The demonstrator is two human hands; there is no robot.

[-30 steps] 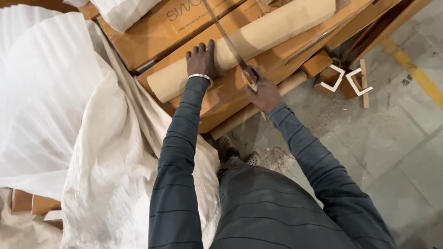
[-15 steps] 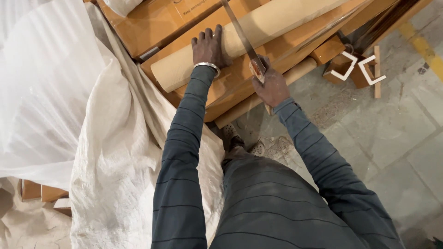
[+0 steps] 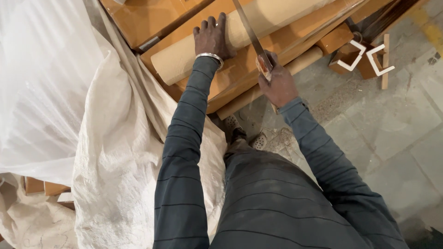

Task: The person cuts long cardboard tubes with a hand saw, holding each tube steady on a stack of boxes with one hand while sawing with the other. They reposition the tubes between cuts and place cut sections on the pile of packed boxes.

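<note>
Cardboard tube [image 3: 277, 16] and saw blade [image 3: 247, 27] run off frame.

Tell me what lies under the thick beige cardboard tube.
The thick beige cardboard tube rests on flat orange-brown cardboard packs, pressed by the left hand. Anything beneath those packs is hidden.

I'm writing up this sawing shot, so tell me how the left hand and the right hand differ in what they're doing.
The left hand lies flat, fingers spread, on the cardboard tube; the right hand is closed in a fist around the saw handle. The left hand reaches farther forward; the right hand sits nearer the body, beside the tube. The left wrist wears a metal bangle; none shows on the right. Both come from dark striped sleeves.
</note>
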